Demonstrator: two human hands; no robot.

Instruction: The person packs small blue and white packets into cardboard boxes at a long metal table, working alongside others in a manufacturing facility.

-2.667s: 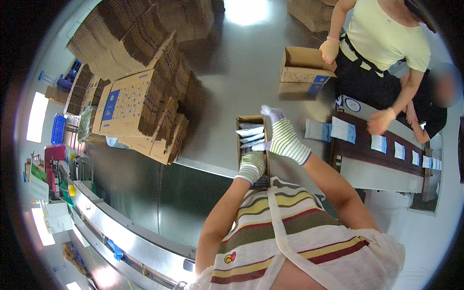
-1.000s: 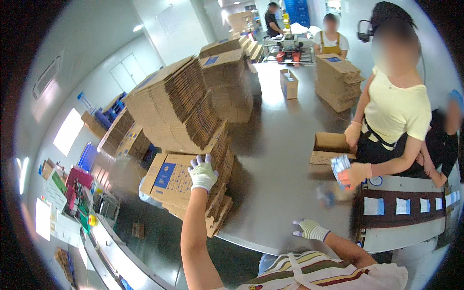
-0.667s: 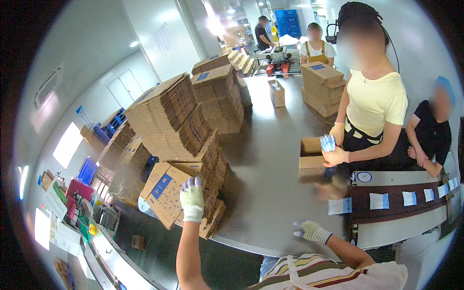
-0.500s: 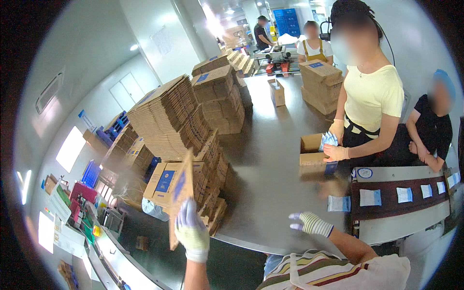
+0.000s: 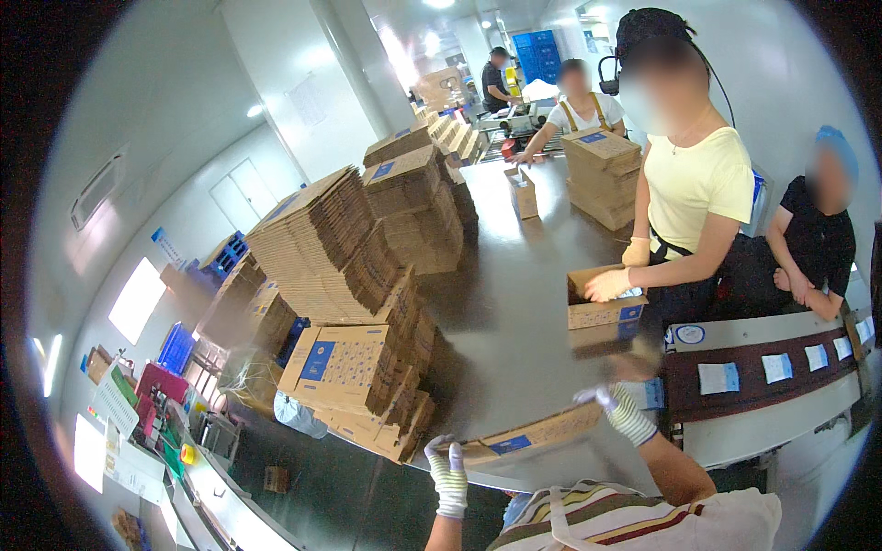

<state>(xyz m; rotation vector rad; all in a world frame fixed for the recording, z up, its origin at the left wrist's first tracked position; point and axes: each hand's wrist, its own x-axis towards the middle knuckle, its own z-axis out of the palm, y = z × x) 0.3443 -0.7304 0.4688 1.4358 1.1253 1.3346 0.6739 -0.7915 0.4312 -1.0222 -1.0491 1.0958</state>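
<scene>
A flat, folded cardboard carton (image 5: 528,435) with a blue label is held in front of me over the near edge of the table. My left hand (image 5: 447,473), in a striped knit glove, is closed round its left end, with the thumb on the near side. At the carton's right end is my right hand (image 5: 623,413), gloved alike, its fingers closed on the corner. To the left of my left hand stands a stack of flat cartons (image 5: 342,363). A blue-and-white packet (image 5: 649,393) lies just beyond my right hand.
Tall carton stacks (image 5: 312,241) line the table's left side. Across the metal table (image 5: 501,317), a co-worker (image 5: 694,197) in yellow reaches into an open box (image 5: 599,315). A conveyor belt (image 5: 735,404) carries several packets at right. Another open box (image 5: 522,195) stands farther back.
My left hand has brought the carton from the stack rightward, in front of me. My right hand has taken its other end. The co-worker's packets have gone into the box.
</scene>
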